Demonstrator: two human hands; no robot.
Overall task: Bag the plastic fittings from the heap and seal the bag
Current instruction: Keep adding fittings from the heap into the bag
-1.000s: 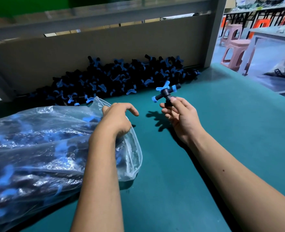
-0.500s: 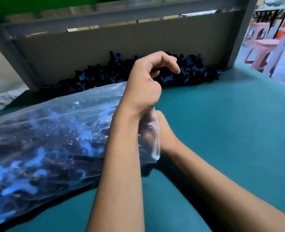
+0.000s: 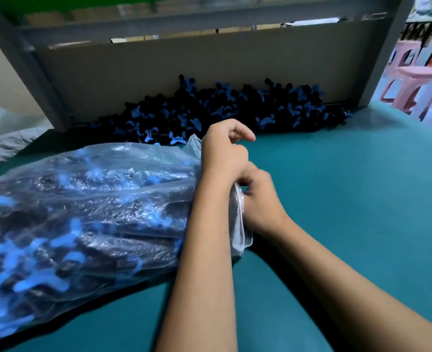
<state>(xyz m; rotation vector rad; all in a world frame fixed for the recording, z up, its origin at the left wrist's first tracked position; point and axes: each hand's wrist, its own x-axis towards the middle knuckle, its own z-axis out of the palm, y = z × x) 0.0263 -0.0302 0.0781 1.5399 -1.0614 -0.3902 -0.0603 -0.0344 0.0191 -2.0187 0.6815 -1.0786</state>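
Observation:
A clear plastic bag (image 3: 95, 212), well filled with black and blue fittings, lies on its side at the left of the green table (image 3: 336, 199), mouth facing right. My left hand (image 3: 222, 151) grips the upper edge of the mouth, index finger raised. My right hand (image 3: 260, 201) is at the mouth just below it, fingers curled on the white rim; its fingertips are hidden behind my left wrist. The heap of black and blue fittings (image 3: 222, 107) lies along the back of the table, beyond both hands.
A cardboard panel (image 3: 184, 67) in a grey frame closes the back of the table behind the heap. A grey cloth (image 3: 6, 146) lies at the far left. Pink stools (image 3: 408, 85) stand off the table's right side.
A second ago my right hand held a fitting in the air; it then went into the bag's mouth and now sits at the rim without it. My left hand lifted the mouth, then lowered.

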